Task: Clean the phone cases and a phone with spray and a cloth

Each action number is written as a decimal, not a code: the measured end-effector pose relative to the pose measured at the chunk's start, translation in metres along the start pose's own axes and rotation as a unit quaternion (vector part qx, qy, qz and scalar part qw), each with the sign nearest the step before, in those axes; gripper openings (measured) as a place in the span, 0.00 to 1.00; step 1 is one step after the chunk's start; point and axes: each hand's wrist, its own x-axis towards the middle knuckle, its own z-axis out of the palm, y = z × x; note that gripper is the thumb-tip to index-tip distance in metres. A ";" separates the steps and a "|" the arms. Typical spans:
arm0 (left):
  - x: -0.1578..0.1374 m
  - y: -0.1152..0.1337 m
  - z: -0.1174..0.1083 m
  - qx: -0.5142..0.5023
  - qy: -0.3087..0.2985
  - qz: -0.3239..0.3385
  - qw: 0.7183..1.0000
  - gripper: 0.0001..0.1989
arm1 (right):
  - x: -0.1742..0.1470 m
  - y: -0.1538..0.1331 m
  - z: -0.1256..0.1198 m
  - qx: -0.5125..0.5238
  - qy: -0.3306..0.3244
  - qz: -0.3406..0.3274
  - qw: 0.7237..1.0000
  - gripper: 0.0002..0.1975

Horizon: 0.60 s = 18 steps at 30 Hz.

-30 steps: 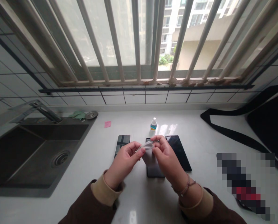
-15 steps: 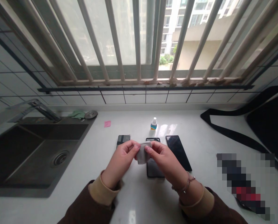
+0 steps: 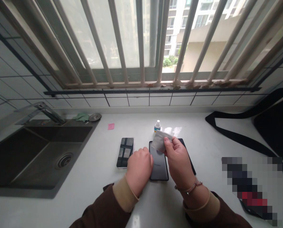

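Note:
My right hand (image 3: 178,155) pinches a small folded grey cloth (image 3: 160,141) between thumb and fingers, above the far end of a black-edged phone (image 3: 160,167). Closed with knuckles up, my left hand (image 3: 140,164) rests at that phone's left edge. Its fingertips are hidden, so I cannot tell whether they grip anything. To the left lies a phone with a dark, shiny screen (image 3: 126,148), partly covered by my left hand. A dark tablet-like device (image 3: 184,145) is mostly behind my right hand. Just beyond the cloth stands a small white-capped bottle (image 3: 158,124), its lower part covered.
A pink sticky note (image 3: 111,126) lies on the white counter (image 3: 94,174). On the left are a dark sink (image 3: 44,164), a faucet (image 3: 51,114), a green cloth (image 3: 81,117) and a drain cover (image 3: 95,117). A black strap (image 3: 234,129) and a blurred item (image 3: 250,190) occupy the right.
My left hand has let go of the grey cloth and moved down to the middle phone's edge. My right hand has carried the cloth slightly right and away from me.

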 end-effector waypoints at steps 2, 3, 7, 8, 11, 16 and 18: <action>0.003 0.001 0.003 0.016 0.000 -0.011 1.000 0.10 | 0.001 0.001 0.001 0.017 -0.001 -0.002 1.000 0.24; 0.004 -0.001 0.004 0.013 0.003 -0.015 1.000 0.10 | 0.001 0.001 0.001 0.028 -0.001 -0.005 1.000 0.24; 0.013 -0.013 0.004 -0.148 0.035 -0.056 0.987 0.08 | 0.002 0.002 0.003 0.064 0.002 -0.017 0.998 0.23; 0.015 -0.017 0.004 -0.210 0.036 -0.066 0.975 0.08 | 0.002 0.001 0.003 0.071 0.006 -0.018 0.997 0.23; 0.019 -0.024 0.002 -0.439 -0.012 -0.096 0.893 0.08 | 0.002 -0.001 0.004 0.118 0.013 -0.014 0.993 0.21; 0.019 -0.022 0.004 -0.729 0.005 -0.130 0.672 0.09 | 0.001 -0.006 0.008 0.213 0.007 0.009 0.977 0.18; 0.017 -0.018 0.004 -0.772 0.021 -0.151 0.617 0.09 | 0.000 -0.007 0.010 0.222 -0.005 0.019 0.975 0.18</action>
